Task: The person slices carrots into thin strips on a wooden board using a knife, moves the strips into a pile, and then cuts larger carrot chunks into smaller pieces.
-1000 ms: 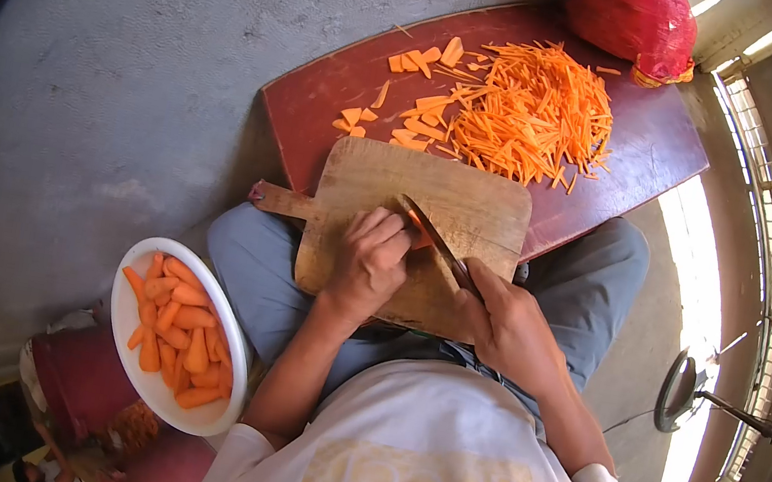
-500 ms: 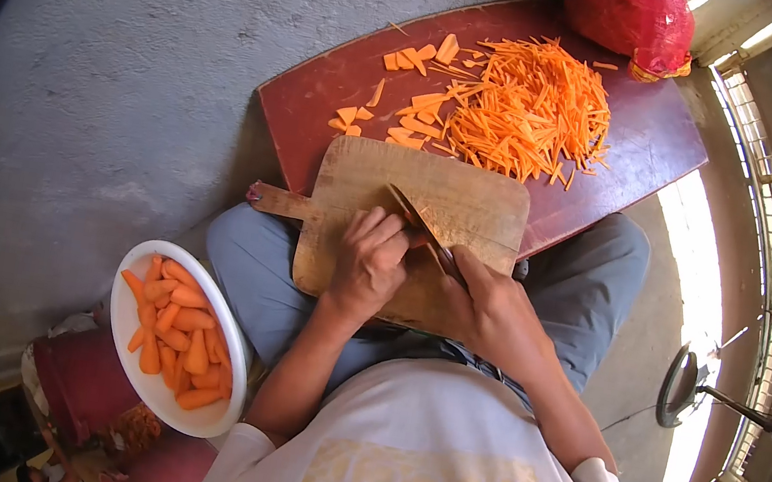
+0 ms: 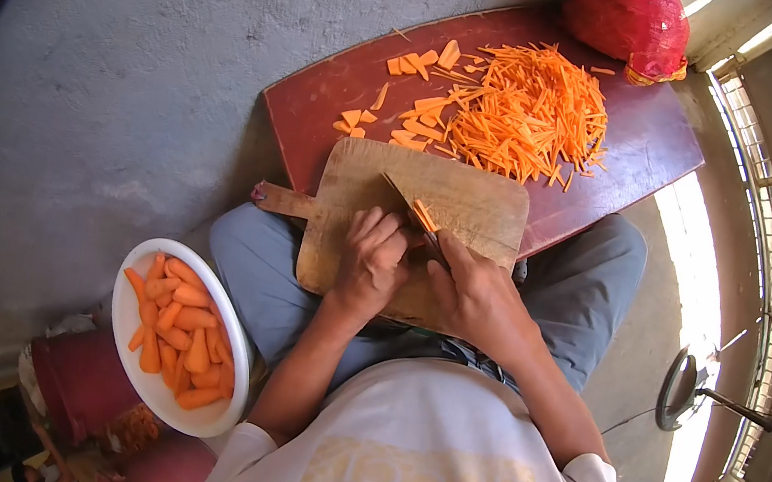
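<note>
A wooden cutting board [image 3: 482, 201] rests across the lap. My right hand [image 3: 483, 291] grips a knife [image 3: 400, 191], its blade angled up and left over the board. A few freshly cut carrot strips [image 3: 424, 215] lie against the blade's right side. Close to the knife on the left, my left hand [image 3: 372, 257] has its fingers curled down on the board; whatever sits beneath them is hidden. Beyond the board, a big heap of carrot strips [image 3: 535, 114] and some flat carrot slices [image 3: 412, 135] lie on the dark red table [image 3: 315, 116].
A white basin [image 3: 128, 312] of peeled carrots [image 3: 184, 326] stands to the left. At the table's far right corner sits a red mesh bag [image 3: 628, 23]. A grey wall [image 3: 120, 82] borders the left side, and a black stand fan [image 3: 680, 390] is at the right.
Cut carrot strips now show beside the blade, where none showed before. The knife has tilted and shifted slightly left, and the right hand has moved a little with it.
</note>
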`<state>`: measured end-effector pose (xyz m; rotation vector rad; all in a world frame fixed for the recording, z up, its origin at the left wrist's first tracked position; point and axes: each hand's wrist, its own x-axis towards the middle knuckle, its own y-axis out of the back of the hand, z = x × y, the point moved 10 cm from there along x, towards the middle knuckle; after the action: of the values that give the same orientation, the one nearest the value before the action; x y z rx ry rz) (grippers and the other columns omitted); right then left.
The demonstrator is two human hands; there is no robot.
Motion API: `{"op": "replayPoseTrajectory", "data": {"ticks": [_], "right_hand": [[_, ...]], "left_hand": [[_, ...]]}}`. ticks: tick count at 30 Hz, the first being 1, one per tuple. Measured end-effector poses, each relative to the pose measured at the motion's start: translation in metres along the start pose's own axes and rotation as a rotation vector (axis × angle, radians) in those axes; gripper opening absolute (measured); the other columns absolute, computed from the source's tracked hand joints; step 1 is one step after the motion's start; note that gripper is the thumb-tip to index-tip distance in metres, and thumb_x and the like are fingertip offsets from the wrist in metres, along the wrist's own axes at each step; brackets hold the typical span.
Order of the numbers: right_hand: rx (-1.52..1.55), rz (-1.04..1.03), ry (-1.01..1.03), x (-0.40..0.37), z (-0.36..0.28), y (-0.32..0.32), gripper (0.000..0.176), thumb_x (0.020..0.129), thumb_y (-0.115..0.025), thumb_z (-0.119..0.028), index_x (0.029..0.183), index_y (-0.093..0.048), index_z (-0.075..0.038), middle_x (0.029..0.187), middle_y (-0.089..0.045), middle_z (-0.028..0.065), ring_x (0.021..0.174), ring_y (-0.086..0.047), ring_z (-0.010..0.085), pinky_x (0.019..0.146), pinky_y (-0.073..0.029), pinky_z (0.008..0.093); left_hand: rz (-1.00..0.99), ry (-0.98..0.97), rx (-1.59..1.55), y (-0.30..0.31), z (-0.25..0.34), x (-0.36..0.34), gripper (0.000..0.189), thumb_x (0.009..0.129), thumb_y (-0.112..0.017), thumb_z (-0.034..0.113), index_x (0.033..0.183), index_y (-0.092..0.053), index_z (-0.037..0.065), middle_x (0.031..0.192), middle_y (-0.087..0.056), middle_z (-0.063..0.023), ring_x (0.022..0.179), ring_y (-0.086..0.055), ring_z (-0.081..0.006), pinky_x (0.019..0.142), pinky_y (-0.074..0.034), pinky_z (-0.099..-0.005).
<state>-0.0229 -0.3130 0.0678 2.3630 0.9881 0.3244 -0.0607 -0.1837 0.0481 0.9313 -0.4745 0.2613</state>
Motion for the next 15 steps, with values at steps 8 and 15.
{"op": "replayPoseTrajectory", "data": {"ticks": [8, 15], "right_hand": [[0.02, 0.006, -0.058, -0.011, -0.001, 0.002, 0.025, 0.106, -0.067, -0.007, 0.128, -0.061, 0.005, 0.094, -0.071, 0.0305, 0.091, -0.07, 0.0547, 0.076, -0.055, 0.0564], [0.085, 0.01, -0.092, -0.022, -0.011, 0.016, 0.024, 0.107, -0.067, -0.012, 0.124, -0.057, 0.003, 0.093, -0.071, 0.0325, 0.087, -0.069, 0.0563, 0.074, -0.054, 0.062]], "left_hand": [[0.011, 0.013, 0.032, -0.004, -0.004, -0.01, 0.029, 0.077, -0.075, -0.001, 0.106, -0.077, 0.003, 0.094, -0.065, -0.0109, 0.091, -0.063, -0.0354, 0.083, -0.049, -0.0488], [0.096, 0.048, -0.034, 0.005, -0.001, -0.01, 0.022, 0.085, -0.081, -0.004, 0.106, -0.08, 0.003, 0.099, -0.072, -0.0113, 0.091, -0.066, -0.0348, 0.084, -0.051, -0.0471]]}}
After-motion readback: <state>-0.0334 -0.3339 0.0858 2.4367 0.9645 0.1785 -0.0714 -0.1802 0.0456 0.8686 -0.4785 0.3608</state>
